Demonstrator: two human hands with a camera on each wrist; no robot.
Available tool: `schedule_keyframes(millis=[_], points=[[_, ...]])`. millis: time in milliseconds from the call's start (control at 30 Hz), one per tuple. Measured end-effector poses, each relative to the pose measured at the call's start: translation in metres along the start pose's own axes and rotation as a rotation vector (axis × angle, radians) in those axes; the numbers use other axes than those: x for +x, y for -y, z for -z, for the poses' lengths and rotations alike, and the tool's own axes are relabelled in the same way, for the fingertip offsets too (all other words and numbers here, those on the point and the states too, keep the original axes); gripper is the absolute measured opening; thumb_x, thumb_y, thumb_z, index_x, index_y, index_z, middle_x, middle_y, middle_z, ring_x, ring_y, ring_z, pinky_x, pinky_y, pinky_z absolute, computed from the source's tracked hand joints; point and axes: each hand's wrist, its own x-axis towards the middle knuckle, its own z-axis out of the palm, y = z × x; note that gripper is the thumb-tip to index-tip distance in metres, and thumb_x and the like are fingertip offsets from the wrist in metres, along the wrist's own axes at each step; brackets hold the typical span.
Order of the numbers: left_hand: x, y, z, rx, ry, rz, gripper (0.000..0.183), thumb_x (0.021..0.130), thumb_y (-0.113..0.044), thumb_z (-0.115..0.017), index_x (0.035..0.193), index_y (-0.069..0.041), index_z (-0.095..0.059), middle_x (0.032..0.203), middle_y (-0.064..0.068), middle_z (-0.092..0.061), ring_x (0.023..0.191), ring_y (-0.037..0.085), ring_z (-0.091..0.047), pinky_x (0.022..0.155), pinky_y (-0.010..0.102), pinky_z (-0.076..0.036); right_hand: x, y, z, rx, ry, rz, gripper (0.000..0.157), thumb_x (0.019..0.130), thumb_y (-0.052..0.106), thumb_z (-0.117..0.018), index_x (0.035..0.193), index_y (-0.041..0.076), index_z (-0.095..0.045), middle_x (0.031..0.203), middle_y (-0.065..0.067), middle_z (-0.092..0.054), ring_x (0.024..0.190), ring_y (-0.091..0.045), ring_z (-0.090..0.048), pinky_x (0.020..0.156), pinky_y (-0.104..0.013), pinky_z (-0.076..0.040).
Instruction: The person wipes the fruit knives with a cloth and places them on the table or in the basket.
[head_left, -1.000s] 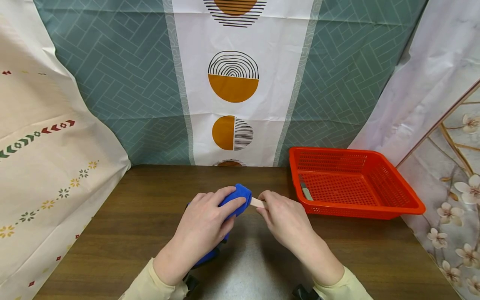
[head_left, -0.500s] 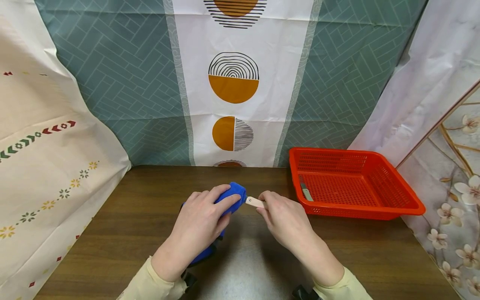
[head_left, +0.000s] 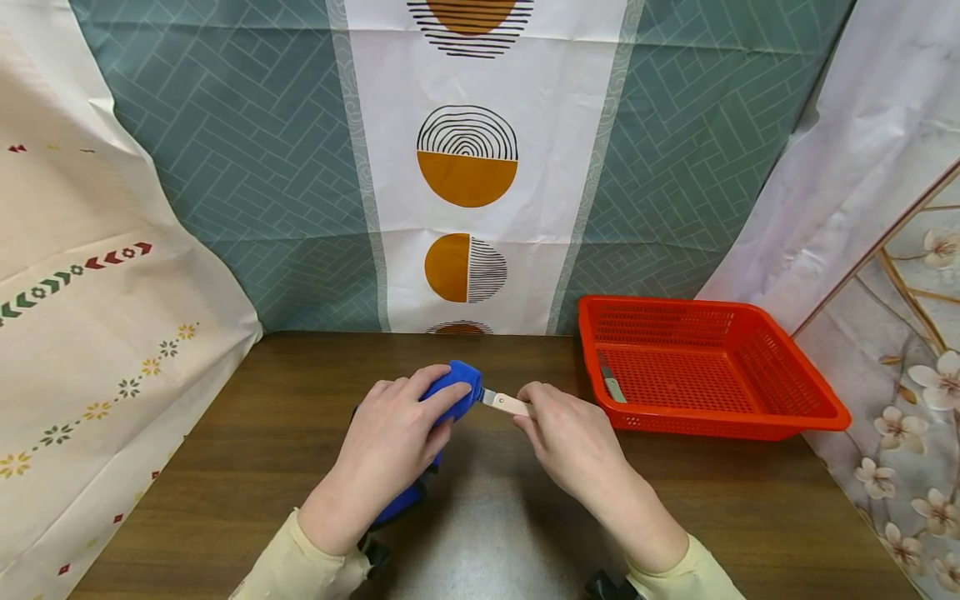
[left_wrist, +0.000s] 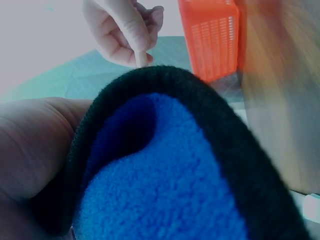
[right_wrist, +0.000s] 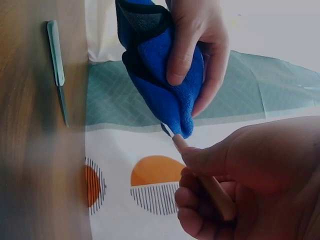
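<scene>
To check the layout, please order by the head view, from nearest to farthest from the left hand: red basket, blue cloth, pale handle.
1. Blue cloth: held in the left hand.
2. Pale handle: just right of the cloth.
3. Red basket: farther right.

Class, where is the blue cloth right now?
In the head view, the blue cloth is just left of centre, held by the left hand around the metal end of the tool in the right hand.

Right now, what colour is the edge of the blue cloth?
Black; the cloth edge shows best in the left wrist view.
</scene>
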Motion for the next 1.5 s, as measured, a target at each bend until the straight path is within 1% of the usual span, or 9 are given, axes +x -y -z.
schedule_keyframes(millis=[267, 500, 700, 933, 1200, 1333, 1500], points=[[0.000, 0.006, -0.001, 0.009, -0.002, 0.026, 0.045, 0.090, -0.022, -0.093, 0.133, -0.022, -0.080, 0.139, 0.015, -0.072, 0.103, 0.035, -0.078, 0.085, 0.051, -0.062, -0.001, 0.001, 0.001, -0.007, 0.002, -0.004, 0.026, 0.093, 0.019, -0.092, 0.108, 0.011, -0.072, 0.082, 0.006, -0.064, 0.063, -0.009, -0.052, 0.054, -0.027, -0.047], [-0.001, 0.012, -0.001, 0.030, 0.021, 0.059, 0.046, 0.090, -0.022, -0.093, 0.134, -0.022, -0.080, 0.140, 0.015, -0.071, 0.102, 0.036, -0.078, 0.085, 0.051, -0.062, -0.001, 0.000, 0.000, -0.012, -0.010, 0.006, 0.027, 0.093, 0.020, -0.092, 0.108, 0.011, -0.072, 0.083, 0.006, -0.065, 0.063, -0.010, -0.053, 0.054, -0.027, -0.046], [-0.001, 0.017, -0.002, 0.039, 0.027, 0.078, 0.047, 0.090, -0.023, -0.094, 0.134, -0.021, -0.080, 0.139, 0.016, -0.072, 0.101, 0.036, -0.078, 0.083, 0.050, -0.062, -0.002, -0.001, 0.000, -0.007, -0.026, 0.011, 0.028, 0.091, 0.018, -0.093, 0.107, 0.011, -0.072, 0.083, 0.005, -0.065, 0.063, -0.011, -0.053, 0.054, -0.028, -0.047], [-0.002, 0.026, 0.001, 0.031, 0.060, 0.128, 0.048, 0.091, -0.025, -0.093, 0.137, -0.020, -0.079, 0.141, 0.017, -0.070, 0.105, 0.037, -0.078, 0.087, 0.052, -0.061, -0.003, -0.001, 0.000, -0.007, -0.039, 0.020, 0.028, 0.090, 0.017, -0.094, 0.107, 0.011, -0.072, 0.084, 0.005, -0.066, 0.064, -0.012, -0.055, 0.055, -0.031, -0.048], [-0.004, 0.034, 0.005, 0.030, 0.057, 0.160, 0.047, 0.093, -0.024, -0.091, 0.138, -0.018, -0.078, 0.142, 0.018, -0.070, 0.107, 0.038, -0.077, 0.089, 0.054, -0.061, -0.003, -0.001, 0.001, -0.008, -0.035, 0.016, 0.028, 0.090, 0.017, -0.094, 0.107, 0.011, -0.072, 0.083, 0.005, -0.066, 0.063, -0.011, -0.054, 0.055, -0.030, -0.048], [-0.004, 0.033, 0.006, 0.028, 0.048, 0.156, 0.047, 0.093, -0.024, -0.091, 0.138, -0.018, -0.078, 0.142, 0.018, -0.069, 0.107, 0.039, -0.077, 0.090, 0.055, -0.061, -0.002, -0.001, 0.001, -0.006, -0.033, 0.013, 0.029, 0.090, 0.016, -0.094, 0.107, 0.010, -0.072, 0.083, 0.005, -0.066, 0.063, -0.011, -0.054, 0.054, -0.030, -0.048], [-0.002, 0.025, 0.008, 0.024, 0.032, 0.122, 0.048, 0.093, -0.024, -0.091, 0.138, -0.020, -0.078, 0.143, 0.017, -0.069, 0.107, 0.038, -0.077, 0.088, 0.053, -0.061, -0.002, -0.001, 0.001, -0.003, -0.026, 0.004, 0.029, 0.090, 0.016, -0.094, 0.107, 0.011, -0.072, 0.084, 0.005, -0.066, 0.063, -0.011, -0.054, 0.054, -0.029, -0.047]])
